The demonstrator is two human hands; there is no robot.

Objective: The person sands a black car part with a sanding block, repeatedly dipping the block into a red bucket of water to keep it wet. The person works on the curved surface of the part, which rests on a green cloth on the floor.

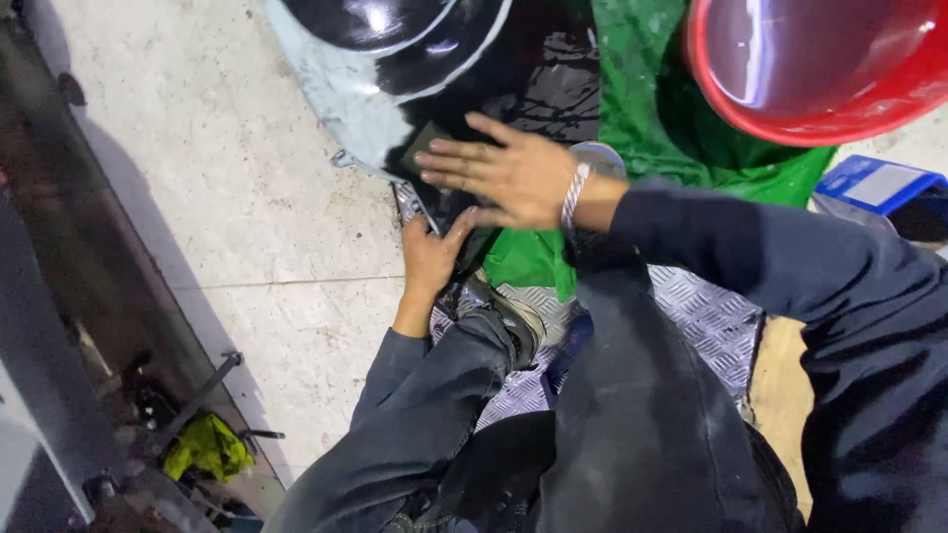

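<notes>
Dark trousers [632, 415] fill the foreground; beyond, a dark rectangular sanding pad [420, 150], long axis slanting up-right, is pressed under the flat, spread right hand [504, 178] on a wet black curved panel [494, 79], whose edge is gripped by the left hand [432, 255].

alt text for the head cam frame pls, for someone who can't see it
Seen from above, the person's right hand presses a small dark pad flat on a wet, glossy black panel, while the left hand grips the panel's lower edge. A green cloth and red tub lie beyond, over a pale stone floor.
</notes>
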